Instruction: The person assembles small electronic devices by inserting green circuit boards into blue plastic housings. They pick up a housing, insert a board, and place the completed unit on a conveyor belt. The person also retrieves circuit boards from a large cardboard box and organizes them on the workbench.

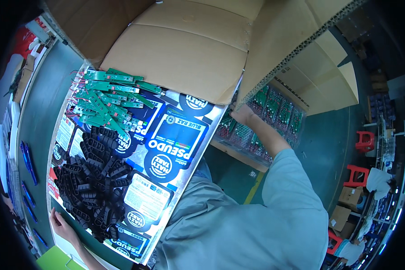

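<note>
My left hand [62,226] rests at the table's left side, fingers apart and holding nothing, close to a heap of black ribbed plastic pieces [92,175]. My right hand [242,115] reaches out to the right, its fingers closed, beside the edge of a cardboard flap and above a carton packed with green circuit boards [281,112]. What those fingers hold, if anything, is hidden. Behind the black heap lies a loose pile of long, narrow green circuit boards [105,101] with thin red wires.
A large open cardboard box [180,58] stands at the back of the table, with its flap [297,45] jutting right. Printed blue and white sheets [175,139] cover the tabletop. Blue pens [29,195] lie at the far left. Red stools [357,175] stand at far right.
</note>
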The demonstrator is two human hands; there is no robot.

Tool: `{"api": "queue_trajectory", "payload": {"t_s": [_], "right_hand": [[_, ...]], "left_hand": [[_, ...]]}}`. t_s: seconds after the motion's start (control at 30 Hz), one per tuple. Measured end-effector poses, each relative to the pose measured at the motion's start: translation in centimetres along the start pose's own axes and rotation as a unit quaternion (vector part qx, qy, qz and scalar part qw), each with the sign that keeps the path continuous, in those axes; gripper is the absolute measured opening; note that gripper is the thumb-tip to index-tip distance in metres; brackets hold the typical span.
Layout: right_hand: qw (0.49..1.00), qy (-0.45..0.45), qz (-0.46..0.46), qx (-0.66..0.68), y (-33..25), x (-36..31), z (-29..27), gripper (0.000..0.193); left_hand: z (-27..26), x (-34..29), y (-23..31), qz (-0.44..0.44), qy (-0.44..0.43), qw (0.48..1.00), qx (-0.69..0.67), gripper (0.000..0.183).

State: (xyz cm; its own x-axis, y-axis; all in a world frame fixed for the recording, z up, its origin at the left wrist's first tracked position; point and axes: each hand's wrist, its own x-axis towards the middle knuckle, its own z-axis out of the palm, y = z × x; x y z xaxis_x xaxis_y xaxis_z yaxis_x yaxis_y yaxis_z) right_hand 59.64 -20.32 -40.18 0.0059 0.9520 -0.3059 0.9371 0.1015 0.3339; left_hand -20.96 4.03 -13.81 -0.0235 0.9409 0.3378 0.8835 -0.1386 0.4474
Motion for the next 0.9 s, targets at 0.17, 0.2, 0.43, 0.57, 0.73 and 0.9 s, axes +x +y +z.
{"api": "queue_trajectory", "payload": {"t_s": [0.17, 0.2, 0.43, 0.57, 0.73, 0.9], "right_hand": [[1.0, 0.004, 0.007, -0.006, -1.0, 0.2, 1.6, 0.023], [1.0, 0.012, 0.015, -0.001, -1.1, 0.2, 1.7, 0.024], [0.995, -0.093, -0.039, -0.015, -1.5, 2.0, -4.6, 0.037], [0.996, -0.022, -0.066, 0.059, -2.5, 2.0, 0.1, 0.039], [0.992, -0.023, -0.091, 0.09, -2.3, 0.6, 2.0, 0.042], [0.987, -0.053, -0.122, 0.085, -1.6, 2.4, 2.4, 0.045]], "left_hand": [[0.2, 0.0, -0.5, 0.005, 0.004, 1.0, -0.013, 0.03], [0.3, 0.1, -0.4, 0.006, 0.005, 1.0, -0.017, 0.029], [-0.1, -1.4, 1.0, 0.018, 0.023, 1.0, 0.0, 0.026], [0.1, -1.3, 4.0, -0.027, 0.031, 0.999, -0.016, 0.023], [1.3, 0.5, 6.3, 0.021, 0.054, 0.997, -0.043, 0.012], [-0.3, -1.9, 6.1, 0.028, 0.093, 0.995, -0.034, 0.009]]}}
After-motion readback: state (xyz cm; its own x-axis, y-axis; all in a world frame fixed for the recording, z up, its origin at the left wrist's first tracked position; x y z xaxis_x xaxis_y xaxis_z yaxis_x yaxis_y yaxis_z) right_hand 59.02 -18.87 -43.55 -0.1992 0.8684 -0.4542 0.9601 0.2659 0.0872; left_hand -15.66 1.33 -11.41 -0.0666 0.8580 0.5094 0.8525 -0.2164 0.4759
